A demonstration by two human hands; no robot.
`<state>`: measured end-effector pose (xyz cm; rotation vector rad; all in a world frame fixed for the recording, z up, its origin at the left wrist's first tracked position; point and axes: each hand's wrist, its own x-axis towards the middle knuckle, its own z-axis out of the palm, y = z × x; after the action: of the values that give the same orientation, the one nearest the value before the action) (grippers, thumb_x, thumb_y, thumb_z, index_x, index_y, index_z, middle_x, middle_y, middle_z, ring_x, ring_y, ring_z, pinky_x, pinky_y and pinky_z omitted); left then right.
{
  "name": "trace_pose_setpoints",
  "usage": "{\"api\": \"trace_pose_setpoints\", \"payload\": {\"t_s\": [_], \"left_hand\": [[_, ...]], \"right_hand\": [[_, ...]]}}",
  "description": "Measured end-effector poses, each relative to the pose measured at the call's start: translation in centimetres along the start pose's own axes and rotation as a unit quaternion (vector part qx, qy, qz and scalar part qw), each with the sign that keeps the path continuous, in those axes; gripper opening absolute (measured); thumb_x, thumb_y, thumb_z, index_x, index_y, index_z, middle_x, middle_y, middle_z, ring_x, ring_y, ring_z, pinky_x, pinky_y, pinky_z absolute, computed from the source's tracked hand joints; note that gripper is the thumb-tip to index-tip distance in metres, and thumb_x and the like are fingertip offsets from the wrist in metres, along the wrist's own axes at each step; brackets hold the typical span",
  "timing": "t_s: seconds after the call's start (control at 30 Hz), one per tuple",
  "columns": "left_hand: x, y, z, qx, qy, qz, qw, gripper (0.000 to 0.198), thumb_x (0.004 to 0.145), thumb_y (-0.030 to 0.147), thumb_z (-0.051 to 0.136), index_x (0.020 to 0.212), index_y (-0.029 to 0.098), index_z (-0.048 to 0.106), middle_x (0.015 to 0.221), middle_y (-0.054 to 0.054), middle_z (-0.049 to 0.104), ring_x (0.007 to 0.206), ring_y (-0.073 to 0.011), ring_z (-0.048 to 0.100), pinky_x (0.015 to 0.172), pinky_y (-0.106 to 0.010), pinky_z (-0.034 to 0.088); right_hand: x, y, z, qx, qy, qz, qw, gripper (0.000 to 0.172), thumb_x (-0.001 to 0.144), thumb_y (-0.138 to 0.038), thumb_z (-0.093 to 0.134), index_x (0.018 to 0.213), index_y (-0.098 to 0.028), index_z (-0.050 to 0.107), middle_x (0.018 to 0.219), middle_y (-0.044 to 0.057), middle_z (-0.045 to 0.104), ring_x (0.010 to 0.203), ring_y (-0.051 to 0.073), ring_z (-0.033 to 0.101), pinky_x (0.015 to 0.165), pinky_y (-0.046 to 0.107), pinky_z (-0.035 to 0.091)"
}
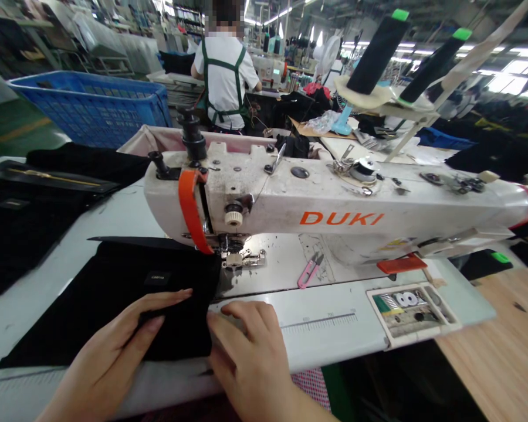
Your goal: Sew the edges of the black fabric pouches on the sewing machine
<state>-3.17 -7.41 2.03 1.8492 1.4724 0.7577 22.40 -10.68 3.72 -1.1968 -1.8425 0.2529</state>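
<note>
A black fabric piece [114, 305] with a small label lies flat on the white sewing machine table, its upper right corner beside the presser foot [235, 261]. My left hand [123, 334] is on the fabric below the label, a fold of cloth pinched between thumb and fingers. At the fabric's right edge, my right hand [250, 346] has bent fingers, with thumb and index finger closed on the edge. The white sewing machine [268, 199] with orange lettering stands just beyond both hands.
Pink thread snips [310, 271] lie under the machine arm. More black pieces [30, 217] are stacked at the left. Behind stand a blue crate [97, 108] and a person [226, 70] facing away. A parts tray [378, 299] sits at the right, below a red object [402, 265].
</note>
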Motion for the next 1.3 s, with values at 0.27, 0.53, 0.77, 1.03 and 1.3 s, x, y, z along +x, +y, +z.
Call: {"api": "trace_pose_setpoints", "payload": {"t_s": [0.27,0.53,0.77,1.03,1.3], "left_hand": [[0.0,0.3,-0.1,0.015,0.01,0.014,1.0,0.036,0.112,0.046,0.049,0.142,0.036,0.067,0.147,0.006,0.072,0.141,-0.0183,0.064,0.13,-0.032,0.042],[0.0,0.4,-0.1,0.019,0.008,0.015,1.0,0.036,0.112,0.045,0.05,0.142,0.035,0.067,0.146,0.006,0.072,0.14,-0.0166,0.065,0.127,-0.03,0.045],[0.0,0.6,-0.2,0.029,0.02,0.026,0.999,0.037,0.111,0.047,0.05,0.14,0.033,0.069,0.144,0.004,0.074,0.136,-0.0194,0.068,0.124,-0.032,0.049],[-0.2,0.3,-0.5,0.004,0.055,-0.022,0.998,0.038,0.111,0.049,0.051,0.14,0.03,0.068,0.146,0.002,0.073,0.14,-0.0248,0.065,0.129,-0.043,0.046],[0.0,1.1,-0.3,0.127,-0.038,0.171,0.976,0.043,0.109,0.021,0.041,0.145,0.037,0.059,0.161,0.009,0.06,0.153,-0.0138,0.052,0.131,-0.027,0.036]], "right_hand": [[0.5,0.7,-0.6,0.031,-0.039,-0.074,0.996,0.011,0.103,-0.014,0.062,0.106,-0.022,0.069,0.112,0.003,0.079,0.097,0.021,0.069,0.09,0.035,0.057],[0.5,0.8,-0.6,0.018,-0.06,-0.027,0.998,0.029,0.096,-0.01,0.065,0.123,-0.02,0.069,0.121,0.007,0.075,0.107,0.025,0.067,0.094,0.038,0.057],[0.5,0.9,-0.9,0.004,-0.078,-0.095,0.992,0.008,0.104,-0.02,0.064,0.107,-0.025,0.071,0.116,0.004,0.077,0.098,0.021,0.068,0.088,0.035,0.057],[0.1,2.1,-0.6,0.053,-0.14,-0.15,0.977,0.008,0.107,-0.016,0.058,0.106,-0.022,0.064,0.108,0.001,0.082,0.125,0.015,0.071,0.133,0.036,0.032],[0.0,2.7,-1.5,0.038,-0.158,-0.149,0.976,0.024,0.113,-0.021,0.051,0.097,-0.021,0.069,0.121,0.004,0.078,0.101,0.015,0.075,0.107,0.032,0.054]]}}
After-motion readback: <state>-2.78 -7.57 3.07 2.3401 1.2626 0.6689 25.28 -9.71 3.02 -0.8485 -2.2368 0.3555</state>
